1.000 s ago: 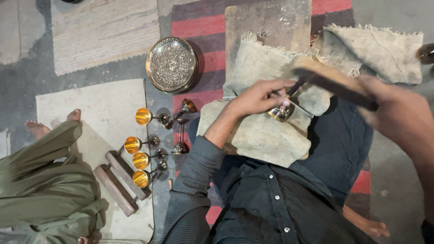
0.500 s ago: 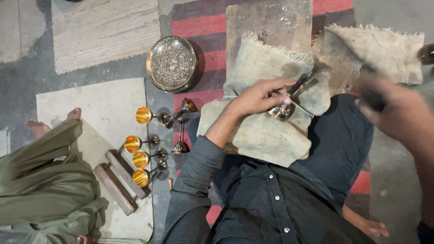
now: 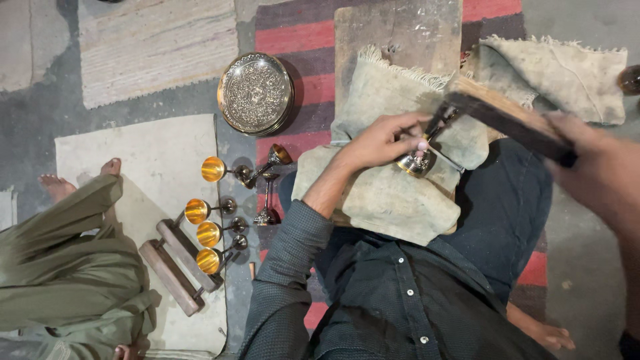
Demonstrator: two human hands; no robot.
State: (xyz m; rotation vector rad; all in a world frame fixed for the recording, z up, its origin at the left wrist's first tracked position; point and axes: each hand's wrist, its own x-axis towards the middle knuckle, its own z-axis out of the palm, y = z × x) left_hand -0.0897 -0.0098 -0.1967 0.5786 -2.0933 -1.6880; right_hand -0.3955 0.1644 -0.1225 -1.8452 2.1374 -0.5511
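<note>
From above, I watched my left hand pin a small metal cup against the folded grey cloth on my lap, its fingers curled around a thin punch set on the cup, while my right hand was clenched on the handle of a dark wooden hammer poised just above the punch. The cup lay on its side in the padding, in front of a worn wooden block. It looked silvery outside, bright and patterned, with a rounded bowl. I judged it light, stiff and thin-walled, apt to dent under a careless blow and slippery where polished, so the safest hold seemed to be across the bowl, pressed into the soft cloth. To my left, on the floor, gold-lined goblets lay beside an embossed round tray, and another person's green-trousered leg rested on a pale mat.
</note>
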